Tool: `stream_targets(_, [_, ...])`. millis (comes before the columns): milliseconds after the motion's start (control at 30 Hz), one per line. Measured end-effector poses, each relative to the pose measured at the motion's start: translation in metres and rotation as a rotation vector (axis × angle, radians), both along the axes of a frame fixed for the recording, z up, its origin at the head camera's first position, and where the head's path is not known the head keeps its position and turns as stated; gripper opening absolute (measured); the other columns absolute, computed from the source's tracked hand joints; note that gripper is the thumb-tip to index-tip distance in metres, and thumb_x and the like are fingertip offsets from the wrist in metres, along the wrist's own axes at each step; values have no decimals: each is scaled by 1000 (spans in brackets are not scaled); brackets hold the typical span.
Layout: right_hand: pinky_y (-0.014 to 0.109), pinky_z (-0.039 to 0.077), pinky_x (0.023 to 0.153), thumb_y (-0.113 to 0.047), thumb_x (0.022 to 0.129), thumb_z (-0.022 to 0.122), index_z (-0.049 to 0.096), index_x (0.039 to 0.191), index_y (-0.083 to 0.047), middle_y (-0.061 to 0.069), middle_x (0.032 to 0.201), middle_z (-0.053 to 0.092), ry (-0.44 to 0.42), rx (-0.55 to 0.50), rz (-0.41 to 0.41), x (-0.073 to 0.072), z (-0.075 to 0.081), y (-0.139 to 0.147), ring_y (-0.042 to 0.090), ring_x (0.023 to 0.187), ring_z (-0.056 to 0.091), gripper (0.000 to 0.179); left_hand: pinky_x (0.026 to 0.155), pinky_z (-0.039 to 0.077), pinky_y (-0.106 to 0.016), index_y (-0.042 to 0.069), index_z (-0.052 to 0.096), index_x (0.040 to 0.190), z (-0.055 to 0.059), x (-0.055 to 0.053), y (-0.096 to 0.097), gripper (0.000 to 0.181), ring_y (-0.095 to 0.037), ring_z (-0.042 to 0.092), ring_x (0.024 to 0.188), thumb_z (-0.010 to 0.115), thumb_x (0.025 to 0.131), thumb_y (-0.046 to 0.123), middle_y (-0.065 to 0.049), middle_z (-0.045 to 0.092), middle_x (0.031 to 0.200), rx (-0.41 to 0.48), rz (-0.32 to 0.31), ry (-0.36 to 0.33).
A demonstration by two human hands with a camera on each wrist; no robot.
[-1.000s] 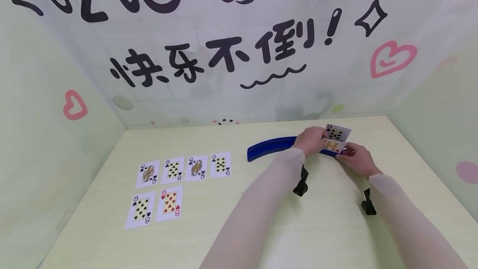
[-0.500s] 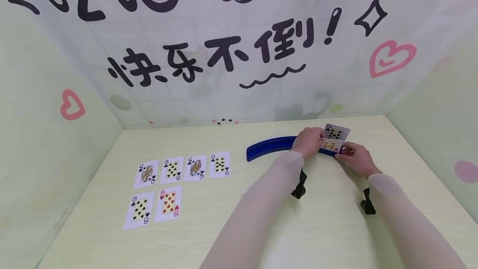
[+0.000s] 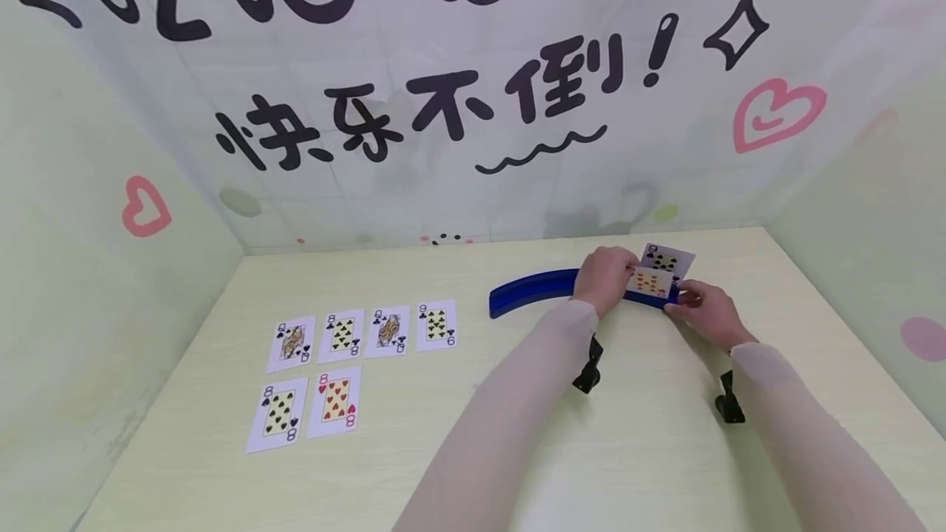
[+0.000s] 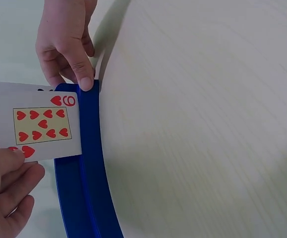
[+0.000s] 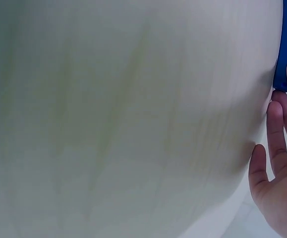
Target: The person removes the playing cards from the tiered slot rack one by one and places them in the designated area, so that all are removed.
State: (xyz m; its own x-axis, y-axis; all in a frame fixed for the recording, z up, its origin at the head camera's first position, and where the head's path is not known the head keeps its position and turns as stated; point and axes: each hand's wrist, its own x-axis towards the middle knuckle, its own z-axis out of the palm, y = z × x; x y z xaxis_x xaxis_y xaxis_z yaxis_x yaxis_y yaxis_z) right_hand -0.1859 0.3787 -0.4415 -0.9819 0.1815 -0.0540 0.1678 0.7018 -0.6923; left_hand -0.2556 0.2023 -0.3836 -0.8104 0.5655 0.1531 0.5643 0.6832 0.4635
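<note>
My left hand [image 3: 604,276] pinches the nine of hearts [image 4: 42,124] by a corner, thumb on its face. One edge of this card meets the groove of a curved blue card holder [image 3: 534,289]; I cannot tell how deeply it sits. Behind it, the nine of spades [image 3: 668,259] stands tilted at the holder's right end, partly covered. My right hand [image 3: 707,312] holds that same end, its thumb on the front rail in the left wrist view. Only some fingers of the right hand and a corner of the holder show in the right wrist view.
Playing cards lie face up at the left: queen of spades [image 3: 291,344], eight of clubs [image 3: 342,336], queen of clubs [image 3: 388,332] and nine of clubs [image 3: 437,324]. In front of them lie the eight of spades [image 3: 278,415] and eight of hearts [image 3: 336,401]. A printed cloth [image 3: 414,204] backs the table.
My left hand has shifted slightly left with the nine of hearts, showing more of the nine of spades behind. The right hand stays at the holder's end.
</note>
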Motion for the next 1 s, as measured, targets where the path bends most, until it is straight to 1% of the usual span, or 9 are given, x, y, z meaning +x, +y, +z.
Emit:
stream_targets(167, [51,42,85,-15,89,60,41,124,15,31,106,54,4,8,12,-1,-1,1,42,99,51,50,75,44,-15,22,71,105,4,-3,-6,21,0,58,88,56,92,16,11,66,101,24,24,-3])
stream_targets(267, [51,41,86,-15,89,60,41,124,15,30,106,54,5,15,13,-1,-2,1,42,99,50,50,75,44,-15,21,71,105,3,-7,-10,21,-1,58,88,56,92,15,11,66,101,37,26,2])
stream_targets(367, [52,41,85,-15,88,61,42,123,15,30,105,54,14,23,16,-1,-3,1,42,98,51,50,73,44,-14,20,72,102,3,-10,-16,20,-1,58,85,57,91,15,10,67,98,55,26,19])
stream_targets(567, [53,40,86,-17,88,61,42,123,15,31,105,54,18,30,20,0,-4,1,44,99,51,50,71,45,-14,17,73,100,12,-12,-35,18,-3,59,83,58,91,14,6,68,96,58,22,50])
stream_targets(700, [53,40,86,-17,88,61,41,123,15,31,105,54,21,32,21,1,-3,0,44,99,50,51,70,45,-15,15,73,101,17,-14,-47,18,-5,60,84,58,91,13,4,68,97,45,23,48])
stream_targets(867, [53,41,84,-14,88,61,42,120,17,32,102,55,53,39,27,3,-1,-2,44,96,52,49,72,46,-17,14,71,103,23,-16,-64,19,-5,61,86,57,91,14,4,67,99,27,29,13])
stream_targets(1000, [52,42,82,-13,87,62,43,119,17,31,100,55,60,37,32,4,0,-4,43,94,52,47,68,45,-16,12,71,104,28,-18,-79,19,-4,59,79,56,92,13,2,67,98,32,33,1])
